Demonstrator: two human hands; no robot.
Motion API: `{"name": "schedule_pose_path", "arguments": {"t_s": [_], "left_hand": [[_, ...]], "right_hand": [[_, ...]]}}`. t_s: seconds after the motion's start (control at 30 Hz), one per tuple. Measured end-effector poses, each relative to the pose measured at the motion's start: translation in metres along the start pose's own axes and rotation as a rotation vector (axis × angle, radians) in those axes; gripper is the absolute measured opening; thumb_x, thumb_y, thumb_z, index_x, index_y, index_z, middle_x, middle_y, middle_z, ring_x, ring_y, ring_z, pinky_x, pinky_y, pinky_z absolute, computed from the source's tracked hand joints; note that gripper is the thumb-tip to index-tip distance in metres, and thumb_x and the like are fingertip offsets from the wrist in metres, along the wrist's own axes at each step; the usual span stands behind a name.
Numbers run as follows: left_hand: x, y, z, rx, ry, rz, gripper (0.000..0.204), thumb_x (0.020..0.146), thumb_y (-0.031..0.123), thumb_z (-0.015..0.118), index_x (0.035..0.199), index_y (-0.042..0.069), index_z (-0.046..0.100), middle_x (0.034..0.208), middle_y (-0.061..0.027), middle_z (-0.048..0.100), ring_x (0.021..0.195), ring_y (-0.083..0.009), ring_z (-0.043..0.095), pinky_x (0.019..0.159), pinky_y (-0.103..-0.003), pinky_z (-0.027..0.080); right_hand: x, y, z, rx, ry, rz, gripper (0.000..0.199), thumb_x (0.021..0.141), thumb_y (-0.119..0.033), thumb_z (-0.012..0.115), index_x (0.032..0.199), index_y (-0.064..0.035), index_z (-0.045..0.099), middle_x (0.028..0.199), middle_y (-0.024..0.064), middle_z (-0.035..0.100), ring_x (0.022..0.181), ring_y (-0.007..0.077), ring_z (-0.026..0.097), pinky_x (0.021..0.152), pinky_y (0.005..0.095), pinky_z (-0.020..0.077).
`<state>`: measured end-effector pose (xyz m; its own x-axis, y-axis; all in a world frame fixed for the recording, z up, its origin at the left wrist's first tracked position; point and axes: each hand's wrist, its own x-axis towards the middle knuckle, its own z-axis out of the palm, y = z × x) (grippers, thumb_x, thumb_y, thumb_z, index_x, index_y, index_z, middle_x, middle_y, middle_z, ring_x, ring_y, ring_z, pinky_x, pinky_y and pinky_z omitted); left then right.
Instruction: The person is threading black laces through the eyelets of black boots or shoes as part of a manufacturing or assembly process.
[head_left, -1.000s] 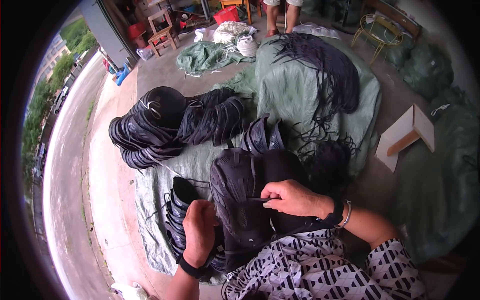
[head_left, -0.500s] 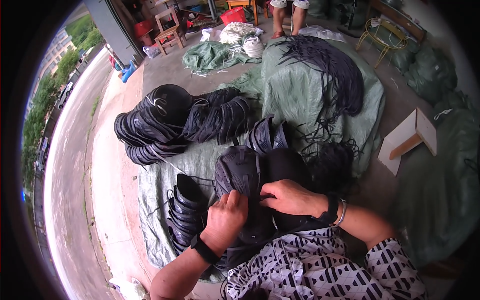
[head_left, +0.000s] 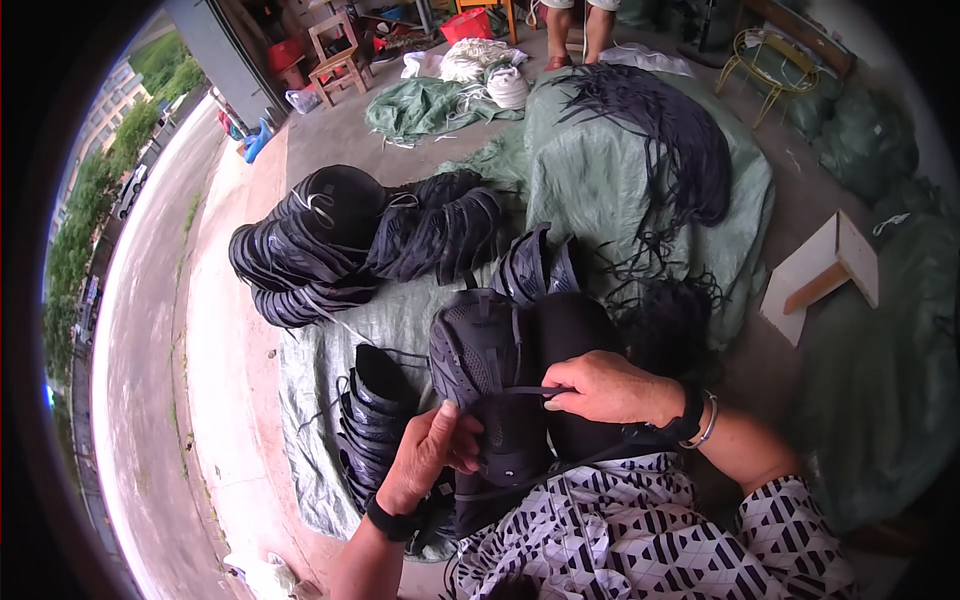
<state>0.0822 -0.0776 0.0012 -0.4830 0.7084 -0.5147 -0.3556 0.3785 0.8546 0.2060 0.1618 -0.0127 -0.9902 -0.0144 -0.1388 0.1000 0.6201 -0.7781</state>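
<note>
A black shoe upper (head_left: 472, 342) lies across my lap, its mesh part pointing away from me. Pinched in my right hand (head_left: 618, 388) is a thin black shoelace (head_left: 524, 391), drawn out straight to the right from the upper. My left hand (head_left: 428, 452) is at the upper's left side, thumb against its edge and fingers curled in below; what the fingertips grip is partly hidden. Beside my left wrist stands a nested row of black uppers (head_left: 372, 425). Just beyond my lap are more nested uppers (head_left: 535, 268).
Large stacks of black uppers (head_left: 320, 250) lie on a green woven sheet (head_left: 330, 355). Loose dark laces (head_left: 670, 130) drape over a green-covered pile (head_left: 570, 170). A cardboard-like box piece (head_left: 825, 270) lies at right. Another person's legs (head_left: 575, 35) show at the back, near a wooden chair (head_left: 340, 60).
My right hand has moved slightly right, pulling the lace out taut. My left hand has gone from a fist over the upper to lower at its left edge, thumb raised.
</note>
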Motion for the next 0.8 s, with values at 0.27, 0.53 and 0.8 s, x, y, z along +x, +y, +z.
{"name": "schedule_pose_path", "arguments": {"t_s": [0.27, 0.53, 0.8], "left_hand": [[-0.011, -0.008, -0.054, -0.751, 0.331, 0.523, 0.025, 0.096, 0.03, 0.049, 0.098, 0.007, 0.058, 0.06, 0.0063, 0.041, 0.053, -0.0043, 0.04, 0.05, -0.022, 0.039], [-0.145, -0.063, -0.338, -0.415, 1.269, 0.784, 0.042, 0.097, 0.034, 0.042, 0.133, 0.012, 0.047, 0.124, -0.0091, 0.043, 0.1, -0.0146, 0.047, 0.082, -0.025, 0.047], [-0.221, -0.097, -0.452, -0.639, 1.352, 0.661, 0.035, 0.091, 0.035, 0.051, 0.121, 0.017, 0.047, 0.106, -0.0065, 0.044, 0.09, -0.0181, 0.048, 0.084, -0.031, 0.043]], "right_hand": [[-0.027, 0.002, -0.047, 0.925, -0.076, -0.037, 0.023, 0.088, -0.021, 0.061, 0.075, -0.0032, 0.067, 0.113, 0.0138, 0.059, 0.074, 0.0113, 0.054, 0.055, 0.0207, 0.0444], [-0.132, 0.091, -0.166, 1.828, 0.496, -0.67, 0.028, 0.095, -0.014, 0.048, 0.117, 0.0015, 0.056, 0.134, 0.0093, 0.046, 0.067, 0.0082, 0.045, 0.053, 0.0214, 0.0406], [-0.282, 0.143, -0.295, 1.288, 1.272, -0.347, 0.032, 0.095, -0.012, 0.048, 0.124, 0.0025, 0.049, 0.125, 0.0124, 0.054, 0.073, 0.0112, 0.051, 0.061, 0.0232, 0.042]]}}
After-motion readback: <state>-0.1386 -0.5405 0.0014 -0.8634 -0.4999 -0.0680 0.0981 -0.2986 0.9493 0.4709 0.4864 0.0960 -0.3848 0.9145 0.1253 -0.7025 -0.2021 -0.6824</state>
